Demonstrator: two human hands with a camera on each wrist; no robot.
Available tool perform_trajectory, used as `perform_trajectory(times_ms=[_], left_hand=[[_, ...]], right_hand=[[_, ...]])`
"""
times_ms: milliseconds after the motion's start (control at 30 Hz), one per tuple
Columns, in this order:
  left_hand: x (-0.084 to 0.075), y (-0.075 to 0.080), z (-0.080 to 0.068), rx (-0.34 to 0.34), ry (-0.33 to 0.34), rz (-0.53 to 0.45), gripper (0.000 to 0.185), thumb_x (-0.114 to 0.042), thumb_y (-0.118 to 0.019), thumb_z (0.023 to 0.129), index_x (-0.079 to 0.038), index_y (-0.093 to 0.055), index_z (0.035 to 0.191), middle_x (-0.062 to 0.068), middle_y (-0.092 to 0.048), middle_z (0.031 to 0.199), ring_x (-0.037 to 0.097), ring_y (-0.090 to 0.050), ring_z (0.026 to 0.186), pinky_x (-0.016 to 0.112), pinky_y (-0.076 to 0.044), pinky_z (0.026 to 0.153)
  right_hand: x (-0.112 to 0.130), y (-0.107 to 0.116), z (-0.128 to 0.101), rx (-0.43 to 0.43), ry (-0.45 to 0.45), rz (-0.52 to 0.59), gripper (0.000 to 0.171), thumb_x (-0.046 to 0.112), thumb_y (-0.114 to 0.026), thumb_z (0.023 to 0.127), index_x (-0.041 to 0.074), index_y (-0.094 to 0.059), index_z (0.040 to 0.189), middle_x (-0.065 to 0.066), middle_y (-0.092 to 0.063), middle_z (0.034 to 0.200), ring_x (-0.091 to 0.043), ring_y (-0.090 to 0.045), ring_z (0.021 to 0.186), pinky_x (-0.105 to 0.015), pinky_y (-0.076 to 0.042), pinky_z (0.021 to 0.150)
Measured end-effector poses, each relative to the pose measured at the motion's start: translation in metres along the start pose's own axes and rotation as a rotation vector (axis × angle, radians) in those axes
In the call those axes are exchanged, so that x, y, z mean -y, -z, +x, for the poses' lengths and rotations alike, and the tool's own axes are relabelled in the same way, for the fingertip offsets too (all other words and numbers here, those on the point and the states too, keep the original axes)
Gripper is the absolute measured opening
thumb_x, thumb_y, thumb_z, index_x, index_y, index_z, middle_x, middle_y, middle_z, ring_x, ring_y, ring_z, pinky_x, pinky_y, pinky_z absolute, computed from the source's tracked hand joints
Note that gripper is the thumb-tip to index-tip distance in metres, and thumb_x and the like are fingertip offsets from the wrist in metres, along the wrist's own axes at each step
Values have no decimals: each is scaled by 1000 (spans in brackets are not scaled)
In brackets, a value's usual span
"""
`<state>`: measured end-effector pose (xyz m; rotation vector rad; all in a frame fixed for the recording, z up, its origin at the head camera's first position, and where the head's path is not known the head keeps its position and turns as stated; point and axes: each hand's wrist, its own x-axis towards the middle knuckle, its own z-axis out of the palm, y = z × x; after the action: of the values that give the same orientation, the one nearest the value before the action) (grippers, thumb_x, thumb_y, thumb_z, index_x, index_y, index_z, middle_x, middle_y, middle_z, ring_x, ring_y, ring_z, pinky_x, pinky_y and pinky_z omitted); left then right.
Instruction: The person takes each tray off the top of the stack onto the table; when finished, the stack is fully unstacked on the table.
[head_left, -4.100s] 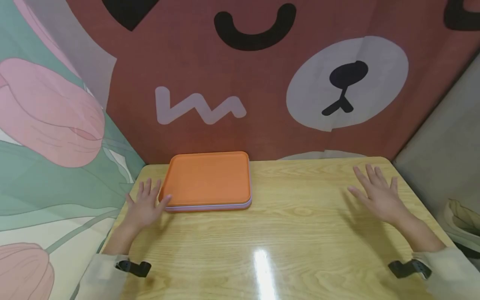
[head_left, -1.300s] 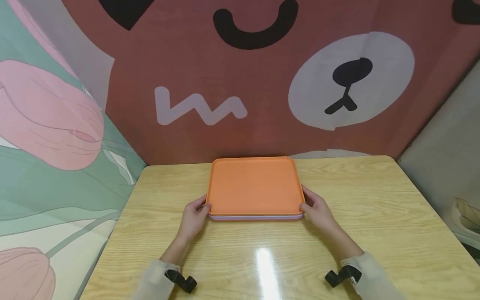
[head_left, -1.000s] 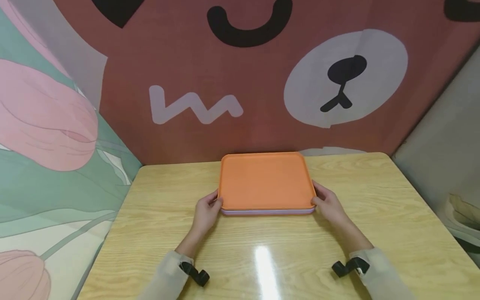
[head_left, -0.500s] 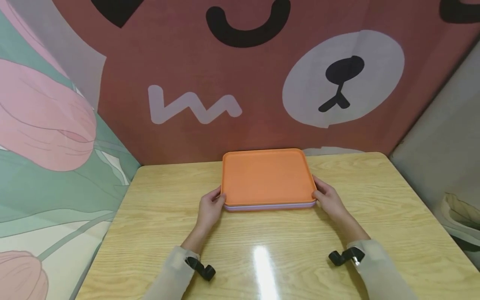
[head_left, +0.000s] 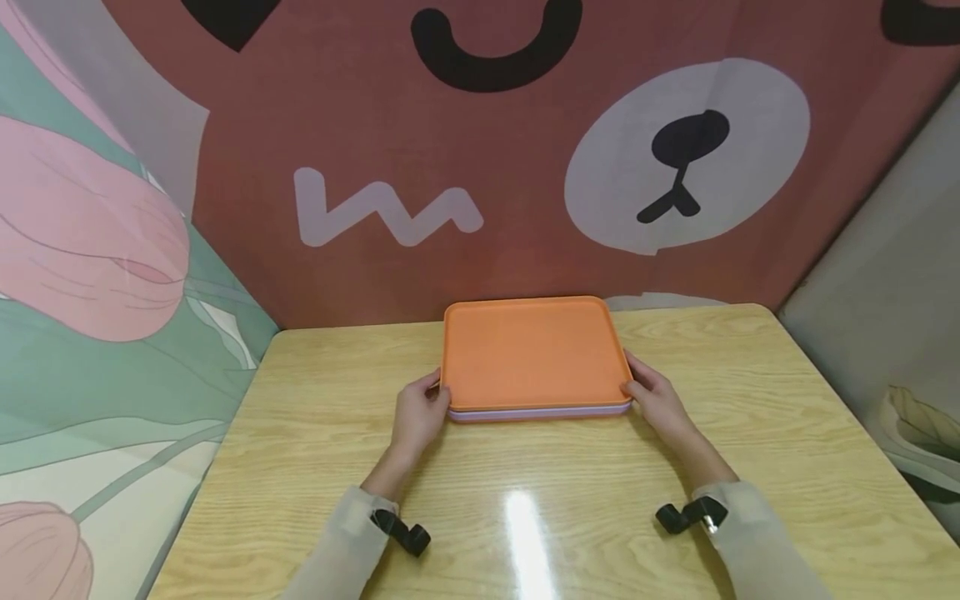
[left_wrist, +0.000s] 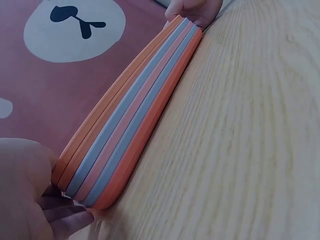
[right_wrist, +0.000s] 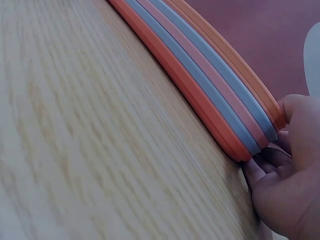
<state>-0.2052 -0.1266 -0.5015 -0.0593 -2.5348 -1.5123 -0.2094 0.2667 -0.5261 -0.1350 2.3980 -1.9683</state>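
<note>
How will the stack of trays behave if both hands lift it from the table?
The stack of trays looks stiff, so it should not sag. Several nested layers show at its edge, so it is probably rather heavy. The left hand and right hand grip opposite ends, so it likely stays level.

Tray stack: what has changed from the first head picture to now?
The tray stack has been slid right, from the table's far-left area to the middle of its far edge. The left hand and right hand, earlier flat on the table, now grip the stack's near corners. The stack still rests on the table.
</note>
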Motion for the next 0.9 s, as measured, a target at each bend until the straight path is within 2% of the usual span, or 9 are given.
perform_trajectory(times_ms=[167,300,367,433,533,633,767,900], left_hand=[[-6,4,1,11,1,30,38,-6,-60,97,9,-62,132,25,-67,124,33,-69,109,36,-59,86],[-15,11,6,-10,-38,-18,37,-3,-59,97,7,-63,132,24,-69,121,31,-70,108,35,-59,84],[-26,18,6,2,-43,-94,36,-1,-58,98,9,-62,132,26,-68,122,34,-70,105,33,-59,83],[-28,22,8,44,-7,-230,37,1,-56,99,11,-58,135,29,-65,125,32,-71,101,31,-60,80],[-26,26,8,119,110,-461,41,2,-53,102,12,-50,142,33,-59,133,27,-71,97,31,-60,79],[-14,25,7,155,218,-637,46,2,-52,104,11,-43,148,33,-54,138,19,-69,97,30,-61,79],[-3,24,4,159,281,-756,47,4,-50,104,11,-40,149,34,-51,140,18,-69,97,30,-61,78],[3,23,1,139,304,-809,46,5,-49,104,11,-40,149,30,-53,138,15,-69,90,29,-61,76]], right_hand=[[2,0,0,11,-31,28,60,20,-51,108,4,-25,160,-14,-21,166,-34,-21,151,-10,-37,103],[5,1,1,29,-49,75,59,28,-41,111,2,-22,160,-14,-17,168,-33,-17,152,-15,-35,110],[6,1,1,44,-41,106,55,23,-32,112,0,-19,160,-15,-14,168,-34,-14,153,-17,-32,113],[6,1,1,56,-38,134,52,16,-26,111,-2,-18,160,-15,-11,168,-34,-13,153,-18,-30,114],[5,2,1,58,-37,133,53,8,-25,108,-1,-19,160,-15,-12,168,-34,-13,153,-16,-31,113],[6,1,0,40,-50,110,54,7,-32,107,1,-22,160,-13,-14,168,-32,-14,153,-16,-32,112],[6,1,-1,21,-53,93,54,6,-36,107,1,-25,159,-13,-17,168,-32,-14,153,-16,-31,112],[5,1,-1,20,-47,91,54,4,-36,106,0,-25,159,-15,-17,167,-34,-15,153,-16,-32,112]])
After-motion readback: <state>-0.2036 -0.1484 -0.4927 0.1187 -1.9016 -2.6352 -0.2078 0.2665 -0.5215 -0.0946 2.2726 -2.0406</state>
